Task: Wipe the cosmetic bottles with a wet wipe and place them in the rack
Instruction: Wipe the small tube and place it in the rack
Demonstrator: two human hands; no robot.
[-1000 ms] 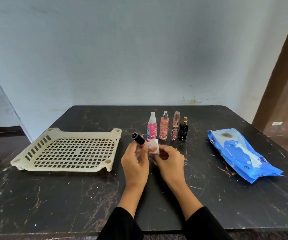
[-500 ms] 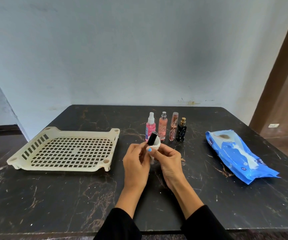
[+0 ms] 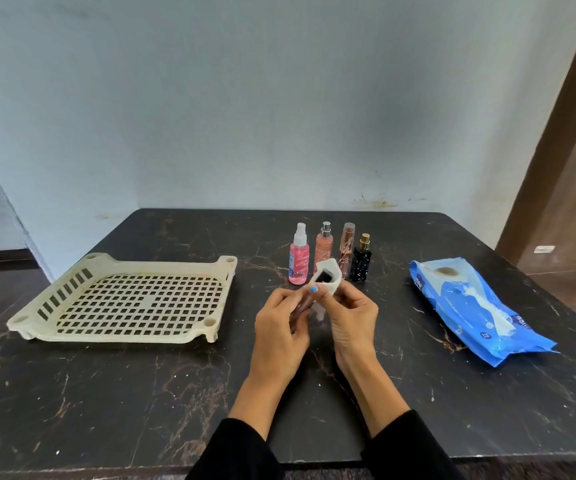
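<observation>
My left hand (image 3: 279, 327) grips the lower body of a small dark bottle with a black cap (image 3: 324, 277), held upright above the table's middle. My right hand (image 3: 350, 315) pinches a white wet wipe (image 3: 331, 284) wrapped around the bottle's cap end. Behind my hands several bottles stand in a row: a pink spray bottle (image 3: 299, 259), a peach mist bottle (image 3: 324, 249), a slim rose-gold tube (image 3: 346, 249) and a black bottle with a gold top (image 3: 362, 261). The cream plastic rack (image 3: 51, 296) lies at the left with no bottle in it.
A blue wet-wipe pack (image 3: 476, 306) lies at the right, one wipe sticking out of its opening. The dark marble table (image 3: 106, 393) ends against a pale wall at the back. A brown door frame (image 3: 556, 133) stands at the far right.
The bottle has turned from tilted left to upright, and the wipe in my right hand has slid up around its cap. The view has shifted slightly.
</observation>
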